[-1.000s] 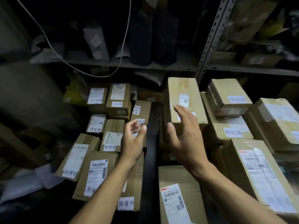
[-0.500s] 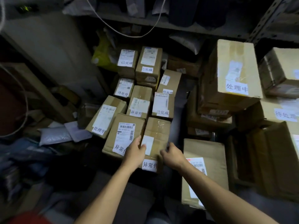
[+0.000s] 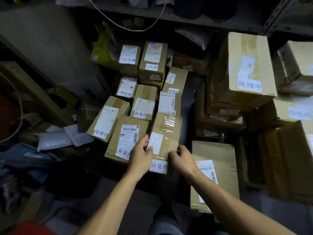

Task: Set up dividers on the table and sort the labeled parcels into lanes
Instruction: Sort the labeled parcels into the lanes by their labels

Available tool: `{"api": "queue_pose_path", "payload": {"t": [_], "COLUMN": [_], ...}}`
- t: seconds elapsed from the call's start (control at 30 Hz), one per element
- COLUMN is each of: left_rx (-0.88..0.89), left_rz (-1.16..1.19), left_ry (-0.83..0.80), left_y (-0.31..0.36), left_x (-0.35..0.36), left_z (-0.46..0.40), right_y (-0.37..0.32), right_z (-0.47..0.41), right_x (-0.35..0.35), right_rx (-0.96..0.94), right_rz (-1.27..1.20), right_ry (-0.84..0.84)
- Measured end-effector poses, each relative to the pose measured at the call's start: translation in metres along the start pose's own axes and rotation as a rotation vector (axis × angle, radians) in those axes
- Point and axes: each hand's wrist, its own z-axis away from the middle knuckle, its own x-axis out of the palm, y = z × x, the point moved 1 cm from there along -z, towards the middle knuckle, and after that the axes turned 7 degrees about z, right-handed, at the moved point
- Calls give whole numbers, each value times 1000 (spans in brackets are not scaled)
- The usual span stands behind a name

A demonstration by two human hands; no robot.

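A taped brown parcel point(image 3: 166, 133) with a white 异常件 label lies at the near end of a cluster of labeled cardboard parcels. My left hand point(image 3: 141, 156) grips its near left edge, thumb on its white sticker. My right hand point(image 3: 183, 160) grips its near right corner. Touching it on the left lies another 异常件 parcel point(image 3: 126, 138). Behind them sit several small parcels, among them one labeled 处理中 point(image 3: 108, 118), one 待处理 point(image 3: 127, 87) and two 已完成 point(image 3: 153, 60). No dividers are visible.
A large 处理中 box point(image 3: 243, 65) tops a stack at right, with more big boxes point(image 3: 288, 158) beside it. A flat box point(image 3: 215, 170) lies under my right forearm. Grey mailer bags point(image 3: 54, 139) and clutter lie at left. A metal shelf point(image 3: 169, 16) and cable run overhead.
The view tilted down from the shelf. Both hands dropped from reaching toward the far boxes to the near 异常件 parcel and closed on its near edge.
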Motion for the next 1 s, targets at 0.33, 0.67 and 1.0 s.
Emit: {"api": "queue_pose_path", "payload": {"t": [0.33, 0.67, 1.0], "left_rx": [171, 181, 214], "left_rz": [203, 353, 326], "left_ry": [-38, -84, -84], "left_y": [38, 54, 55], "left_x": [-9, 21, 66], "left_z": [29, 79, 150], "right_y": [-11, 16, 72], "right_z": [36, 64, 118], "right_x": [-56, -106, -145], "right_rx": [-157, -212, -261], "right_rz": [-300, -351, -340], "right_ry": [-21, -111, -91]}}
